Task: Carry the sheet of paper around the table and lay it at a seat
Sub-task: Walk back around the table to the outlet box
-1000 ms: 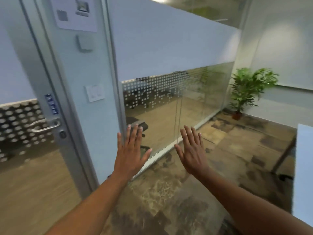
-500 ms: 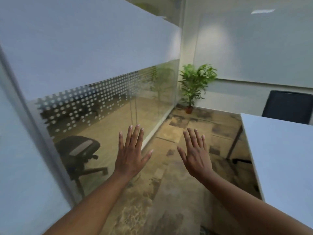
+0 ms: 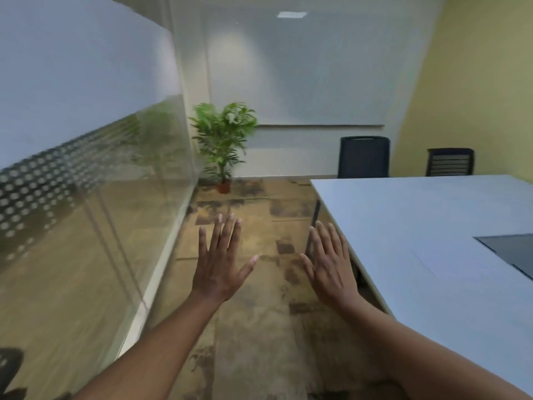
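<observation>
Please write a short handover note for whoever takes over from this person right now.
Left hand: open, fingers straight, holding nothing, raised over the floor.
Right hand: open, empty, raised beside the table's near edge.
Sheet of paper: what looks like it lies flat on the white table, beside a dark panel; faint, so check.
Two dark chairs stand at the far side.
Done: nothing visible.
Left: pick up the sheet, carry it round, lay it at a seat.

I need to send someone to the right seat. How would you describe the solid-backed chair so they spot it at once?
Start at the big white table and look to its far edge, against the back wall. Two dark chairs stand there; take the left chair, nearer the potted plant. Its back is a plain solid panel, whereas the right chair has horizontal slats.
</observation>
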`<action>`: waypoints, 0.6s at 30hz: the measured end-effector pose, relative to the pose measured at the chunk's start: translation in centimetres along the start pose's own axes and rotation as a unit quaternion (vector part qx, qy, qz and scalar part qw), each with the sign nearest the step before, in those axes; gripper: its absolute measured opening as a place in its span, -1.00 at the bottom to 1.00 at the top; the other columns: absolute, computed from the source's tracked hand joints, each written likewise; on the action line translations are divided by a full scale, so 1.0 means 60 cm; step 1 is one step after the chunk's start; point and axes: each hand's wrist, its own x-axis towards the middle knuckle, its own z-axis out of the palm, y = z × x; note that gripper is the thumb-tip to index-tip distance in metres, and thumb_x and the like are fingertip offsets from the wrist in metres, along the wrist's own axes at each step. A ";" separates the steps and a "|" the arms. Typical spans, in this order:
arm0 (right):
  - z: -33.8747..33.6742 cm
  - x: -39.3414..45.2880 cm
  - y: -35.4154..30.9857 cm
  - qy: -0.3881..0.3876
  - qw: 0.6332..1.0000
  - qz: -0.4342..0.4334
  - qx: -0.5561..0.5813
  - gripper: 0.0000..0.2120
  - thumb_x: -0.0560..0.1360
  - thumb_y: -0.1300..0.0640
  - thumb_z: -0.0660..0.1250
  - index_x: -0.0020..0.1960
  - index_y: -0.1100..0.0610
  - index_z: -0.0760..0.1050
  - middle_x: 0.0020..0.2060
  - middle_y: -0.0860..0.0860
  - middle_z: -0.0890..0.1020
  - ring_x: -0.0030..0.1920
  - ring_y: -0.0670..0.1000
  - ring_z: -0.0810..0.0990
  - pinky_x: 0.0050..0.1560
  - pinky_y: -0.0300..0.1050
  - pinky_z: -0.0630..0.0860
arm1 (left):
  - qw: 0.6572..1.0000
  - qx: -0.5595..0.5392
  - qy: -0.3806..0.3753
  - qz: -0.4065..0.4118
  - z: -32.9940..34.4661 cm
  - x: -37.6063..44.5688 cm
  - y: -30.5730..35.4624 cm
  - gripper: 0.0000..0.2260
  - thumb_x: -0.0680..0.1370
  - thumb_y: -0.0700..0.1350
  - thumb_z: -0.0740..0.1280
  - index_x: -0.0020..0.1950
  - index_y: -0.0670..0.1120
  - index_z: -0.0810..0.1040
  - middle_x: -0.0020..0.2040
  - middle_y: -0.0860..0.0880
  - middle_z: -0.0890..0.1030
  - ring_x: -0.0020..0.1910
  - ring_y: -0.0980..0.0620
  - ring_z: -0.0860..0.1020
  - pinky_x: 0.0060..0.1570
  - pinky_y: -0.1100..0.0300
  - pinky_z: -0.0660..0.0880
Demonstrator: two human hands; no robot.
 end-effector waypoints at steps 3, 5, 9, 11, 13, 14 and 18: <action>0.017 0.041 0.054 -0.002 0.999 0.053 -0.009 -0.30 0.71 -0.27 -0.07 0.72 0.08 0.12 0.73 0.07 0.11 0.73 0.13 -0.04 0.71 0.26 -0.03 | 0.999 -0.027 -0.010 0.045 0.072 0.078 0.021 -0.16 0.63 0.35 0.16 0.76 -0.16 0.15 0.77 -0.15 0.13 0.76 -0.21 0.05 0.65 -0.44 0.04; 0.036 0.064 0.097 -0.006 0.997 0.075 -0.025 -0.29 0.70 -0.28 -0.11 0.72 0.08 0.11 0.73 0.07 0.10 0.74 0.14 -0.06 0.71 0.25 -0.06 | 0.997 -0.039 -0.025 0.065 0.123 0.128 0.039 -0.15 0.63 0.36 0.14 0.76 -0.15 0.14 0.78 -0.15 0.12 0.77 -0.21 0.03 0.65 -0.44 0.03; 0.082 0.131 0.203 -0.001 0.991 0.118 -0.066 -0.26 0.69 -0.32 -0.17 0.71 0.08 0.14 0.73 0.08 0.10 0.73 0.18 -0.03 0.70 0.31 -0.02 | 0.992 -0.062 -0.040 0.102 0.226 0.233 0.081 -0.15 0.65 0.39 0.10 0.78 -0.13 0.08 0.79 -0.12 0.05 0.78 -0.17 -0.05 0.67 -0.41 -0.05; 0.106 0.167 0.250 -0.005 0.985 0.152 -0.080 -0.32 0.71 -0.29 -0.10 0.72 0.04 0.10 0.74 0.06 0.04 0.74 0.17 -0.07 0.71 0.30 -0.08 | 0.990 -0.063 -0.044 0.121 0.276 0.285 0.097 -0.15 0.66 0.40 0.07 0.78 -0.11 0.04 0.80 -0.11 0.03 0.78 -0.15 -0.08 0.68 -0.39 -0.09; 0.122 0.199 0.287 -0.004 0.980 0.180 -0.080 -0.34 0.72 -0.26 -0.05 0.72 0.03 0.08 0.75 0.05 0.01 0.74 0.16 -0.08 0.71 0.29 -0.13 | 0.987 -0.073 -0.053 0.134 0.319 0.340 0.114 -0.15 0.66 0.40 0.06 0.78 -0.12 0.04 0.80 -0.11 0.03 0.78 -0.15 -0.08 0.68 -0.38 -0.10; 0.127 0.213 0.307 0.001 0.979 0.186 -0.080 -0.35 0.72 -0.26 -0.06 0.71 0.04 0.09 0.74 0.05 0.02 0.73 0.17 -0.05 0.70 0.32 -0.09 | 0.985 -0.080 -0.055 0.142 0.339 0.367 0.124 -0.15 0.66 0.40 0.06 0.78 -0.11 0.04 0.80 -0.11 0.03 0.78 -0.15 -0.07 0.68 -0.39 -0.09; 0.140 0.267 0.399 0.002 0.972 0.216 -0.096 -0.30 0.70 -0.29 -0.16 0.71 0.06 0.09 0.74 0.06 0.03 0.73 0.17 -0.06 0.69 0.34 0.03 | 0.980 -0.103 -0.049 0.166 0.418 0.467 0.177 -0.15 0.67 0.39 0.04 0.78 -0.12 0.02 0.80 -0.12 0.00 0.78 -0.18 -0.06 0.69 -0.37 -0.12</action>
